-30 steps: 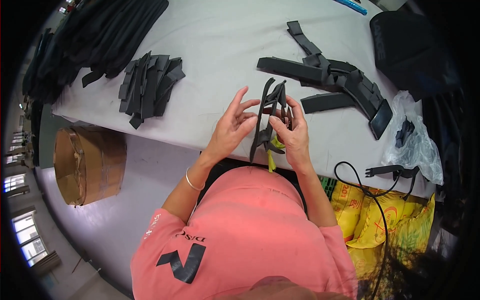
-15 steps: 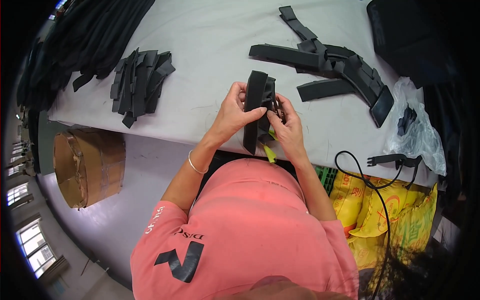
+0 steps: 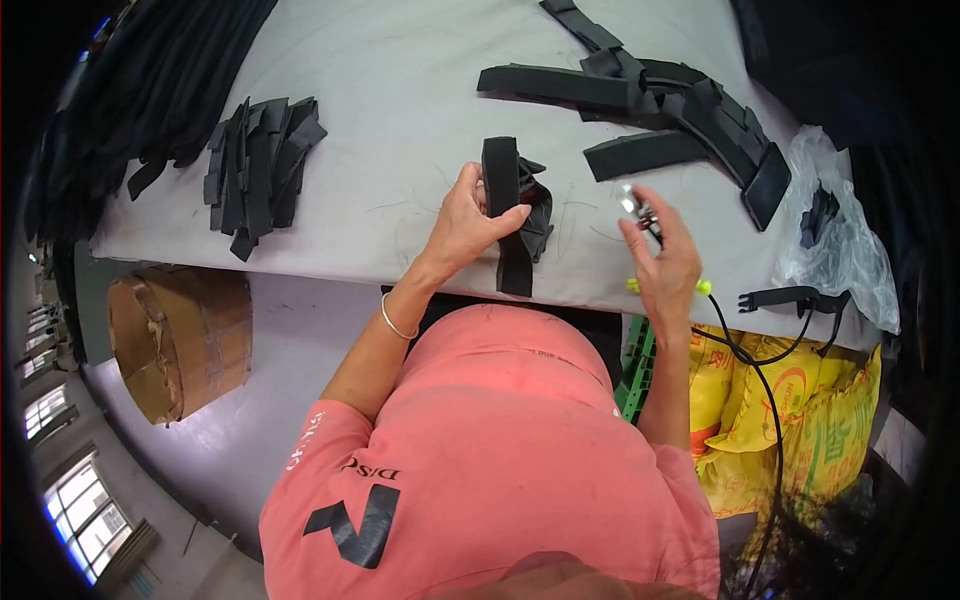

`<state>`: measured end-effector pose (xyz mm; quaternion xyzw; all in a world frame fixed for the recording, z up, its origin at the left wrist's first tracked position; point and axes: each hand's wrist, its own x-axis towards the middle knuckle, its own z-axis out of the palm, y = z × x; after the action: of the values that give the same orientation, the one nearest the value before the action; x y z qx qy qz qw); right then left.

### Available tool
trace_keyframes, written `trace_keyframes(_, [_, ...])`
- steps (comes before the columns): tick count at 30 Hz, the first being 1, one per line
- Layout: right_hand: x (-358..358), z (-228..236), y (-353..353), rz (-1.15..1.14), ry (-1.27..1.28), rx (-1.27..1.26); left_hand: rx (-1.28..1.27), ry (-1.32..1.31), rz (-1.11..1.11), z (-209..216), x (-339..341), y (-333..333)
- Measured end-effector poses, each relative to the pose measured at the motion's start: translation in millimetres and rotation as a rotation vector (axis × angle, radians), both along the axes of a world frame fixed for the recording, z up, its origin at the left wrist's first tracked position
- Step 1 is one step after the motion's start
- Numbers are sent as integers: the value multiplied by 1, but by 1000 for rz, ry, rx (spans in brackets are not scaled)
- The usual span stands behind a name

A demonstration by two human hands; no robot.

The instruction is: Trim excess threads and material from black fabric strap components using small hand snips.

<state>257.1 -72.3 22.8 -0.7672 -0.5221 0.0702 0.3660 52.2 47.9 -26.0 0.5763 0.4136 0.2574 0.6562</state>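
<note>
In front of us we have a pale worktop [image 3: 390, 120], its near edge curving across the view. On it, toward our left, we see a loose pile of short black strips [image 3: 262, 165]; beyond that, long black fabric pieces [image 3: 150, 90] lie heaped together. Toward our right we find a tangle of padded black straps [image 3: 690, 115], then a clear plastic bag [image 3: 845, 275] with a black strap and buckle [image 3: 795, 297] just beside it. Fine dark threads [image 3: 388, 207] litter the middle. Below, our grey floor [image 3: 300, 370] carries a brown cardboard box [image 3: 195, 340].
</note>
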Motion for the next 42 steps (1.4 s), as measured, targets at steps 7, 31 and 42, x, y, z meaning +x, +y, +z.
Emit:
trace_keyframes(7, [-29, -18, -8, 247, 22, -80, 105, 22, 15, -1, 6, -8])
trace_keyframes(31, [-23, -36, 5, 388, -367, 22, 45, -31, 6, 3, 7, -8])
trace_keyframes(42, [-47, -27, 7, 315, -152, 7, -60, -89, 5, 9, 2, -4])
